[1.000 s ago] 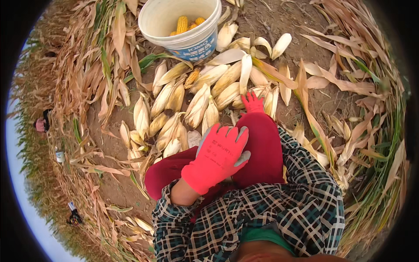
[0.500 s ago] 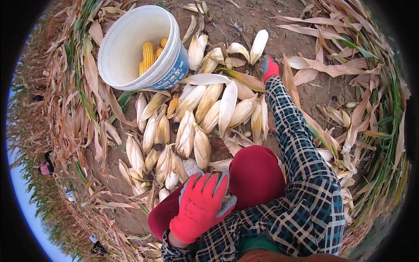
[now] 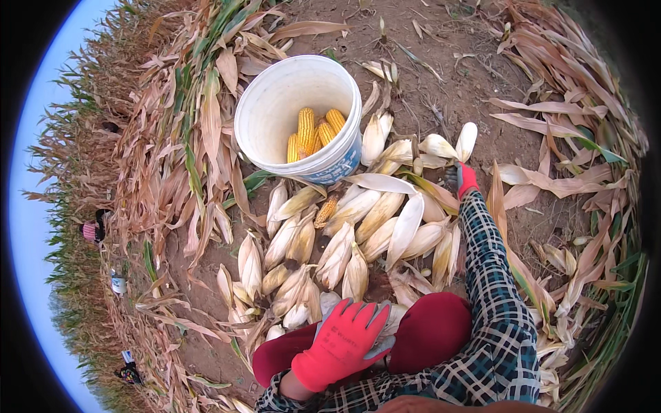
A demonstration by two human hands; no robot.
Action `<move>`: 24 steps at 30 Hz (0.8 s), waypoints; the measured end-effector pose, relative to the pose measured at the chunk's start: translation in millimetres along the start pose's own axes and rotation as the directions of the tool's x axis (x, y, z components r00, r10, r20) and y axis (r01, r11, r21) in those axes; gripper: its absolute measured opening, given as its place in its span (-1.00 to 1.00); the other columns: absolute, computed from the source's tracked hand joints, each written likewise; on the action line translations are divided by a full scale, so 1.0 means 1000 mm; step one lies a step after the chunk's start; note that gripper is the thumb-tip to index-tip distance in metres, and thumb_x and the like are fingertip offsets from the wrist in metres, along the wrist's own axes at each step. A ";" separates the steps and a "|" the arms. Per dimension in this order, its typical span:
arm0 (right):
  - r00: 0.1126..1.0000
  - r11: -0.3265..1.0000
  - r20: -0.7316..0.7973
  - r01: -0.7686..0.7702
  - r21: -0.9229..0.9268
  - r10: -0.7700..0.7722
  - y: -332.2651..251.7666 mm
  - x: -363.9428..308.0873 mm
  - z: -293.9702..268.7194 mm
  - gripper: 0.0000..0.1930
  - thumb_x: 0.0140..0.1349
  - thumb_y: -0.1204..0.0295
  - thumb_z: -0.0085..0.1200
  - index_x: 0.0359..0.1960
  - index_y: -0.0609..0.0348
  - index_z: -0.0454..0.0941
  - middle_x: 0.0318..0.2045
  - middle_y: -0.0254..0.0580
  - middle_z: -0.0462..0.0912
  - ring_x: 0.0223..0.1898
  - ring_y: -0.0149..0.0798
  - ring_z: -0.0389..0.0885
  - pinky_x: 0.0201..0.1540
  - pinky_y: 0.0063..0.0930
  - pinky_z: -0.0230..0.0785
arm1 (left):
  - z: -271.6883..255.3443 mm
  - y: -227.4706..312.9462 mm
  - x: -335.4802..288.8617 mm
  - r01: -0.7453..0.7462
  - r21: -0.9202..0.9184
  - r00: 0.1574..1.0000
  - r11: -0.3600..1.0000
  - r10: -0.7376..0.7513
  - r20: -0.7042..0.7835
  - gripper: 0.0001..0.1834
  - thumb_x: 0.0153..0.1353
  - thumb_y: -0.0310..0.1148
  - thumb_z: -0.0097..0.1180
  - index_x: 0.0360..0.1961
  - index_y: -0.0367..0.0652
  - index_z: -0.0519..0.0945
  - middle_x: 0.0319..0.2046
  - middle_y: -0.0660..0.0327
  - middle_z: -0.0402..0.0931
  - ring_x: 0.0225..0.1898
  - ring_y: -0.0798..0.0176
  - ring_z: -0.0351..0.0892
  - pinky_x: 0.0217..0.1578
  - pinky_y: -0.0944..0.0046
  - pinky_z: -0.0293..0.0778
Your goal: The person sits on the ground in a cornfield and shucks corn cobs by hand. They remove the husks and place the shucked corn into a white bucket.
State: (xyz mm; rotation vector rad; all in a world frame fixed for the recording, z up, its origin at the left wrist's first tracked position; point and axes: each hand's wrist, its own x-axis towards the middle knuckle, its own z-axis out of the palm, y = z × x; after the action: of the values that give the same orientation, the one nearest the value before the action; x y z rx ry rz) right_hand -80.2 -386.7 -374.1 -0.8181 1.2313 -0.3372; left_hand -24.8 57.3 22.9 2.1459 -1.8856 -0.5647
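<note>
My right hand (image 3: 466, 179), in a red glove with grey fingers, reaches far out at the right of the corn pile, close to the lower end of a pale husked ear of corn (image 3: 466, 141). Its fingers are small and partly hidden, so I cannot tell whether they grip anything. My left hand (image 3: 341, 345), gloved alike, lies over my dark red knees with its fingers extended and nothing visible in it. Several ears of corn in dry husks (image 3: 379, 215) lie on the soil before me. Among them is one ear with bare yellow kernels (image 3: 326, 212).
A white bucket (image 3: 251, 131) with a blue label stands beyond the pile, holding several bare yellow cobs (image 3: 306, 129). Dry corn stalks and leaves (image 3: 172, 131) are heaped at the left, with more (image 3: 571, 131) at the right. Another white bucket (image 3: 118, 283) stands far left.
The view has shifted, so the scene sits further right and lower. My right hand has moved slightly left, nearer the base of the pale ear. My left hand still lies over my knees.
</note>
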 end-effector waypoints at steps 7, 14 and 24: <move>0.904 0.998 0.422 0.064 0.027 -0.069 -0.046 -0.136 -0.011 -0.72 0.28 0.19 -0.02 -0.42 0.14 0.53 -0.58 -0.21 0.59 -0.58 -0.27 0.58 -0.50 -0.48 0.44 | 0.001 0.007 -0.012 -0.053 0.014 0.995 0.998 0.054 -0.078 -0.27 0.03 -0.07 0.26 0.16 -0.24 0.36 -0.11 0.08 0.44 -0.07 0.06 0.44 0.05 0.05 0.31; 0.729 0.915 0.685 0.286 -0.286 -0.014 -0.067 -0.341 0.008 -0.73 0.22 0.34 -0.01 -0.54 0.30 0.47 -0.70 -0.13 0.51 -0.77 -0.21 0.44 -0.65 -0.43 0.32 | 0.032 -0.018 0.000 -0.097 0.100 0.926 0.990 0.126 -0.356 -0.12 -0.10 -0.03 0.32 0.23 -0.21 0.29 0.09 -0.04 0.35 0.11 -0.04 0.34 0.16 -0.06 0.20; 0.629 0.842 0.757 0.495 -0.215 -0.176 -0.114 -0.481 -0.011 -0.77 -0.16 0.48 -0.04 -0.38 0.25 0.39 -0.54 -0.17 0.49 -0.52 -0.24 0.51 -0.46 -0.46 0.38 | 0.016 -0.016 -0.011 -0.241 0.002 0.842 0.970 0.211 -0.496 0.17 -0.46 -0.08 0.41 0.30 -0.16 0.19 0.19 -0.07 0.25 0.24 -0.14 0.20 0.18 -0.10 0.18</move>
State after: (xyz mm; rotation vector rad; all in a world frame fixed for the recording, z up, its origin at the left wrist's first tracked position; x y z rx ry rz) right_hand -227.3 -162.2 41.6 -1.4031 0.3737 -0.0316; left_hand -18.2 71.9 3.6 1.7677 -1.7575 -0.0112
